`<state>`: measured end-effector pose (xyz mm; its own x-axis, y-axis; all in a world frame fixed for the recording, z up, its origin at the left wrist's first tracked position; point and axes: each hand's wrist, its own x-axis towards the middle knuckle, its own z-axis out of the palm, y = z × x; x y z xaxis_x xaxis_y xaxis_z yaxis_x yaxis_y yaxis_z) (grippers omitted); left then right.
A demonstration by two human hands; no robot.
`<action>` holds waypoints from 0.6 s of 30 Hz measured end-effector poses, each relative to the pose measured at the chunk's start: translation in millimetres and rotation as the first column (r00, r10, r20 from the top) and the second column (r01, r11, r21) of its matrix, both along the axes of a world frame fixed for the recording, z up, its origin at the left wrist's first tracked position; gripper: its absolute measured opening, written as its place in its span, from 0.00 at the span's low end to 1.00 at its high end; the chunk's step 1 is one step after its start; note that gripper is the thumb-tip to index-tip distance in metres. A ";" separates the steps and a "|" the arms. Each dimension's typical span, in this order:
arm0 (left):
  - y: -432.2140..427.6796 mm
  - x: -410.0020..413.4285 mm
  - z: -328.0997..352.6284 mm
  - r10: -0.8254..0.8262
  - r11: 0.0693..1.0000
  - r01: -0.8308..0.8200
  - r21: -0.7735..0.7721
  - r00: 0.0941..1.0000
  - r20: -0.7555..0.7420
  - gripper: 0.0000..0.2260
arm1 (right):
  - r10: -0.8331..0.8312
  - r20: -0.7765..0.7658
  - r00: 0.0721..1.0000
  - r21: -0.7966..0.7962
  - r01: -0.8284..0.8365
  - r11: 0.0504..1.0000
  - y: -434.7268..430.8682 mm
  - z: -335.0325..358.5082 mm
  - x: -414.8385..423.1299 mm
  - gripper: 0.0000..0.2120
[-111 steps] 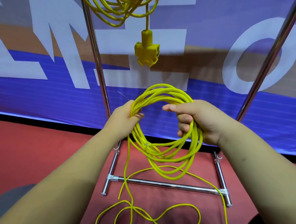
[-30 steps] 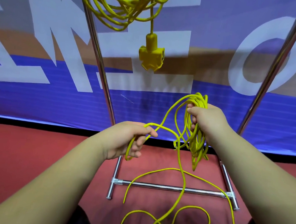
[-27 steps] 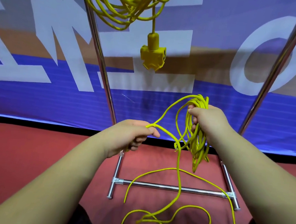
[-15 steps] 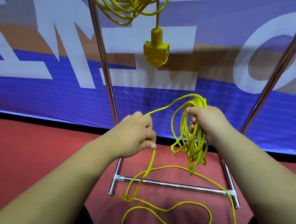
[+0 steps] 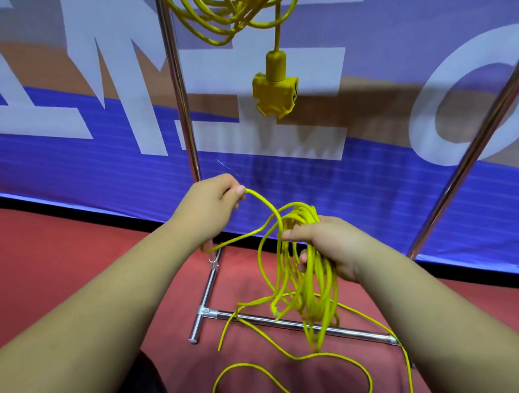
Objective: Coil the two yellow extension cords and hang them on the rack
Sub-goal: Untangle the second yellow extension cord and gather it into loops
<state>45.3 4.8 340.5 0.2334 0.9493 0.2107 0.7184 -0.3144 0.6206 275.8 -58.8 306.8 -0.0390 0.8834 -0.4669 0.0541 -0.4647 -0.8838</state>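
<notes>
Right hand (image 5: 333,245): grip curled round gathered loops of thin yellow extension cord (image 5: 301,212), low before chrome tube rack (image 5: 180,92). Left hand (image 5: 208,210): grip pinching one strand, raised. Second yellow coiled cord (image 5: 274,92) hanging above.

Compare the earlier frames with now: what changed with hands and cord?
The coil collapsed into a hanging bunch gripped by the right hand; the left hand released it, pinched a loose strand and lifted it toward the coil. Hung cord and rack unchanged.
</notes>
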 end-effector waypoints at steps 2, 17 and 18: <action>-0.2 1.8 1.5 0.018 0.997 -0.008 -0.076 0.992 0.129 0.11 | 0.008 -0.059 0.998 0.029 -0.006 1.000 -2.0 -3.7 -7.8 0.12; -32.7 35.6 -6.9 -0.330 0.766 0.578 0.282 0.729 -0.599 0.26 | 0.008 0.108 0.994 0.176 -0.028 0.984 1.4 10.8 -8.2 0.10; -30.8 36.7 -8.4 -0.309 0.794 0.551 0.257 0.729 -0.611 0.27 | 0.016 0.107 0.994 0.165 -0.034 0.986 0.8 11.2 -9.4 0.11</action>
<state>82.0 -26.1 332.0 0.7789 0.5713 0.2588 0.6023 -0.7964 -0.0547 266.4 -58.0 318.0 -0.0208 0.9484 -0.3165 0.1605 -0.3093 -0.9373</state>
